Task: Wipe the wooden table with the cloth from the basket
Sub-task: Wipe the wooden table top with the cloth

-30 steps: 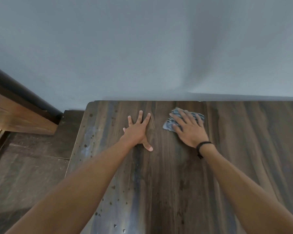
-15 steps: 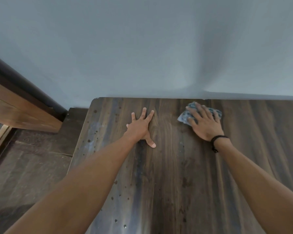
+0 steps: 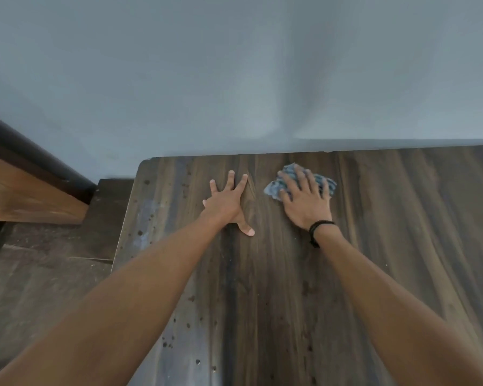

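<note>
A dark wooden table (image 3: 276, 288) with small spots along its left side fills the lower view. My right hand (image 3: 304, 203) lies flat with straight fingers on a crumpled blue-grey cloth (image 3: 273, 188), pressing it on the tabletop near the far edge. Most of the cloth is hidden under the palm and fingers. My left hand (image 3: 226, 203) rests flat on the wood with spread fingers, a short way left of the cloth and apart from it. The basket is out of view.
A blue-grey wall (image 3: 234, 79) stands right behind the table's far edge. To the left lies a dark floor (image 3: 39, 274) and a brown wooden frame (image 3: 20, 196). The table's left edge runs close to my left forearm.
My right hand slid the cloth to the right along the far edge, then came back a little to the left. My left hand stayed flat in place.
</note>
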A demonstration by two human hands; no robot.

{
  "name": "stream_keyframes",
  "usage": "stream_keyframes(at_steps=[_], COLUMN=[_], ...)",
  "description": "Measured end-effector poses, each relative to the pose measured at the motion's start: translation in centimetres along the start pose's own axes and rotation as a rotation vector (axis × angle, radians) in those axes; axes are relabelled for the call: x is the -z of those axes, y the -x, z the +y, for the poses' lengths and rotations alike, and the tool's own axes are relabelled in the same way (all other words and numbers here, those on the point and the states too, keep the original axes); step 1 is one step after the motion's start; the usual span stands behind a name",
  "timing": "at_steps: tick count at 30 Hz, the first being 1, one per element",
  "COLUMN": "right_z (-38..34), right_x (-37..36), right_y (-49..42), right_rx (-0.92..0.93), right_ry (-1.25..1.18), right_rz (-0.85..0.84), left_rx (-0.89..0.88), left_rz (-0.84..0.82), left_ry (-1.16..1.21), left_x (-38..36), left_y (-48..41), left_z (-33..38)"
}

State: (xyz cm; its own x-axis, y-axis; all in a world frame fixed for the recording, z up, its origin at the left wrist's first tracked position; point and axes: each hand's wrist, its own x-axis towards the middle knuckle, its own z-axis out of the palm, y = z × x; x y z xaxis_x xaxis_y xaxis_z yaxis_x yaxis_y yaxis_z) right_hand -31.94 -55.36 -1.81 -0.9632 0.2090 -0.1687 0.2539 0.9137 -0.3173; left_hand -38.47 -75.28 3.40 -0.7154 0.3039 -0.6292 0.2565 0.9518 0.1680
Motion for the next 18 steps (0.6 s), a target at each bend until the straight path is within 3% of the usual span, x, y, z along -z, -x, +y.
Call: stream_keyframes(at_steps=[3,7,12,16,18], right_z=[2.1,3.5,4.1,4.5,1.7], right_x=[-0.5,0.4,-0.9,0.8,-0.9], right_y=[4.3,6.4,11.2,7.9,8.9], right_rx=[0.121,-0.218,0.048,-0.305,-0.124], right_ry=[0.030,-0.065,0.057,-0.100,-0.001], right_rz=[-0.026,0.072,-0.023,0.053,0.011], left_rx=[-0.008,-0.015,-0.023,-0.021,-0.024], left_rz=[0.004,0.005,0.006,-0.008,-0.004], left_ry=[-0.004,-0.003,-0.008,-0.010,-0.017], left_x=[-0.2,0.0,0.0,0.4,0.3], left_y=[0.0,0.0,0.4,0.3,0.4], left_z=[-0.1,-0.3,-0.3,0.0,0.0])
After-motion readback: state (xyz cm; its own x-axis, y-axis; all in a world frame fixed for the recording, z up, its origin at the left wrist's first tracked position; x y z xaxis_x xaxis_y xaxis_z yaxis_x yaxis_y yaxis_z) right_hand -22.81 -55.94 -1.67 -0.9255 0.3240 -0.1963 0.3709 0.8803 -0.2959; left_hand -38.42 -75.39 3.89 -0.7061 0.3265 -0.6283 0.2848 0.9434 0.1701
